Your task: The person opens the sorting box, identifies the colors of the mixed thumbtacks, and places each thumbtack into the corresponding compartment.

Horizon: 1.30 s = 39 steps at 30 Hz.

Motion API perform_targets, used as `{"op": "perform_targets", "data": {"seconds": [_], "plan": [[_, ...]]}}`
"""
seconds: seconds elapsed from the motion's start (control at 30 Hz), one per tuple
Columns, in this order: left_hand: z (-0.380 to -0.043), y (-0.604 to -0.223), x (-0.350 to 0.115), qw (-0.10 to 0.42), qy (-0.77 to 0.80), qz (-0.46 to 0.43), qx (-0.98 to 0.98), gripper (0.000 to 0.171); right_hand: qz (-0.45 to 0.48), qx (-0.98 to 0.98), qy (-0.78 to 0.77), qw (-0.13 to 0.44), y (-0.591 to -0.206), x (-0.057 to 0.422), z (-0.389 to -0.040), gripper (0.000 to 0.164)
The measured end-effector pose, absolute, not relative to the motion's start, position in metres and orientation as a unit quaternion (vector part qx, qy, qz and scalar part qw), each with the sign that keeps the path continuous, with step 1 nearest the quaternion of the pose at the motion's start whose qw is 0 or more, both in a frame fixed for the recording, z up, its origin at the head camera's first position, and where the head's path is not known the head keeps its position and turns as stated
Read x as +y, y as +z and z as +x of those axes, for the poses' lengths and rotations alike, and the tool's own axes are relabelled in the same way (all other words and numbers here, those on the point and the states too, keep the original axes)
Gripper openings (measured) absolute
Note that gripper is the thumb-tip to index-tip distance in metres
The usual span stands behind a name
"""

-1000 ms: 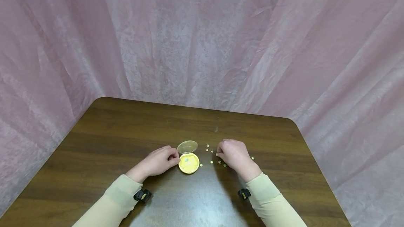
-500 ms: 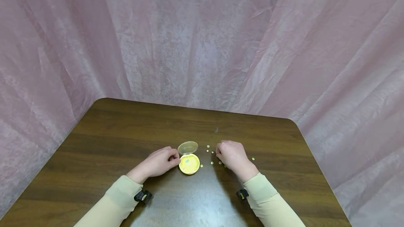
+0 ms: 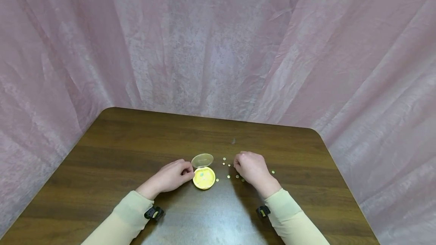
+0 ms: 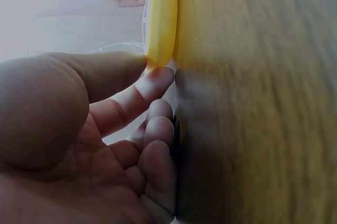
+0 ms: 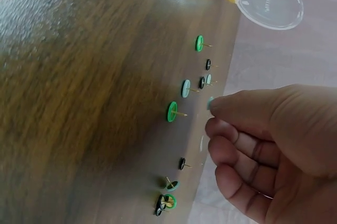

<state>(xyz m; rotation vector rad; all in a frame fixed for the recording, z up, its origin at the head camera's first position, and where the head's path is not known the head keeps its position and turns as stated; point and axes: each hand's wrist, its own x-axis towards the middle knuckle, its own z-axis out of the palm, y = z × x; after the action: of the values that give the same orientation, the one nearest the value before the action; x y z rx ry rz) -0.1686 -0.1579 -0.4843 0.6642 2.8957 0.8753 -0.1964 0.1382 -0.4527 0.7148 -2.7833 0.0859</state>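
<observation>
A round yellow case [image 3: 204,179] stands on the table with its clear lid [image 3: 202,160] tipped back on the far side. At its left rim, the thumb and forefinger of my left hand [image 3: 173,175] pinch the edge, as the left wrist view shows close up. My right hand [image 3: 251,166] is to the right of the case, thumb and finger pinching a pale green thumbtack [image 5: 210,103]. Around that hand lie several thumbtacks, such as a green one [image 5: 172,112] and a black one [image 5: 182,164], many with pins pointing up. Inside the case is a small teal piece [image 3: 201,174].
The brown wooden table [image 3: 136,135] has rounded far corners. Behind it hangs a pink curtain [image 3: 218,48]. One thumbtack [image 3: 273,172] lies to the right of my right hand, and another [image 3: 217,180] sits close beside the case.
The thumbtack that lay at my right fingertips a second ago is gone from the table and now sits in that pinch. My left hand has kept its place on the case.
</observation>
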Motion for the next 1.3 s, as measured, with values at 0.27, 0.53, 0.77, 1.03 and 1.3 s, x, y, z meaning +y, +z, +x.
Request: {"op": "perform_targets", "data": {"seconds": [0.27, 0.53, 0.77, 1.03, 1.3], "plan": [[-0.168, -0.486, -0.158, 0.018, 0.276, 0.211, 0.938, 0.016, 0.216, -0.963, 0.114, 0.11, -0.452, 0.14, -0.197, 0.013], [-0.169, -0.488, -0.158, 0.024, 0.276, 0.209, 0.938, 0.016, 0.173, -0.943, 0.281, 0.038, -0.446, 0.139, -0.196, 0.005], [-0.169, -0.488, -0.158, 0.019, 0.275, 0.213, 0.937, 0.016, 0.119, -0.862, 0.491, -0.043, -0.444, 0.14, -0.198, 0.016], [-0.168, -0.485, -0.158, 0.02, 0.279, 0.214, 0.936, 0.015, 0.079, -0.732, 0.664, -0.131, -0.441, 0.138, -0.195, 0.025], [-0.168, -0.483, -0.157, 0.026, 0.279, 0.208, 0.937, 0.015, 0.103, -0.581, 0.783, -0.199, -0.432, 0.138, -0.188, 0.019]]}}
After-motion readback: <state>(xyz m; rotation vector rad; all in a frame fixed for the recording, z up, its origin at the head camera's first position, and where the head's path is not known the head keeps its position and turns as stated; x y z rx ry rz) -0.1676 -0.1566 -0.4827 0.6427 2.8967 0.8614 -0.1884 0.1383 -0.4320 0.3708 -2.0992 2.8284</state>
